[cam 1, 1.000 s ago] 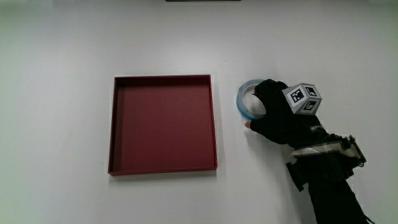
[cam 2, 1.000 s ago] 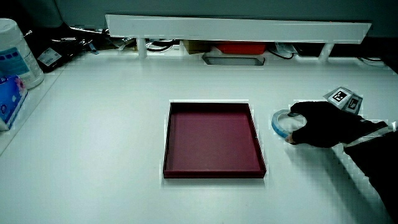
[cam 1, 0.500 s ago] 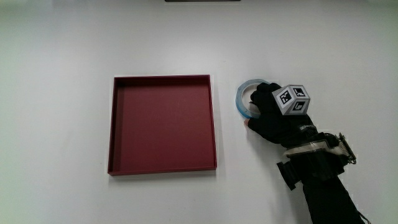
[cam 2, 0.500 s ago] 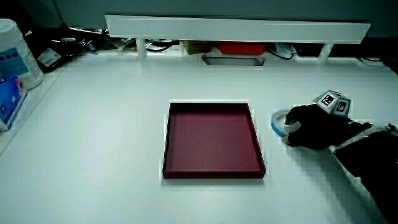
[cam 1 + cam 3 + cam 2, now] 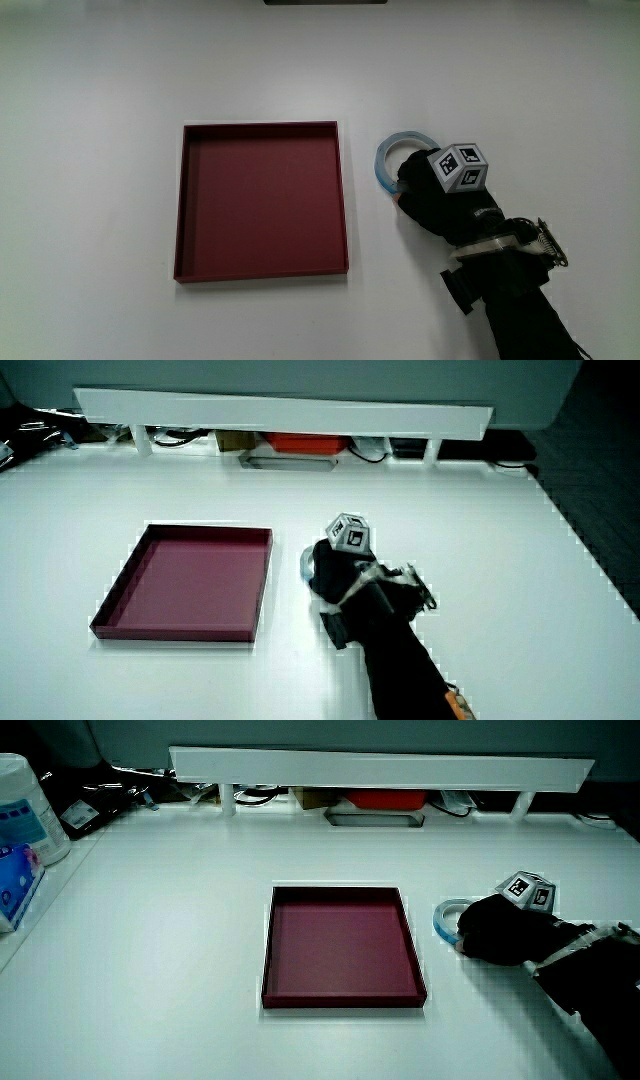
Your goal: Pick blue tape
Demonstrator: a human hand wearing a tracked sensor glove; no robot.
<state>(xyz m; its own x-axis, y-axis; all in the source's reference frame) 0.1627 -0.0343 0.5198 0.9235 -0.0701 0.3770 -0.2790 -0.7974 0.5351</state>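
Note:
The blue tape [image 5: 388, 152] is a thin pale-blue ring lying flat on the white table beside the dark red tray [image 5: 343, 200]. The gloved hand [image 5: 432, 197] rests on the part of the ring nearest the person, fingers curled over that edge and a thumb tip showing against the ring's outside. The patterned cube [image 5: 458, 168] sits on the back of the hand. In both side views the tape [image 5: 444, 910] [image 5: 304, 566] peeks out between the tray and the hand [image 5: 496, 930] [image 5: 336, 576]. The ring's nearer part is hidden under the glove.
The square tray [image 5: 345, 1003] holds nothing. A low white partition [image 5: 380, 765] with cables and boxes under it runs along the table's edge farthest from the person. A white canister [image 5: 25, 805] and a blue pack [image 5: 15, 880] stand at another table edge.
The hand has drawn back toward the person, off the ring's middle, so more of the ring shows. The cube has tilted. The ring has hardly shifted.

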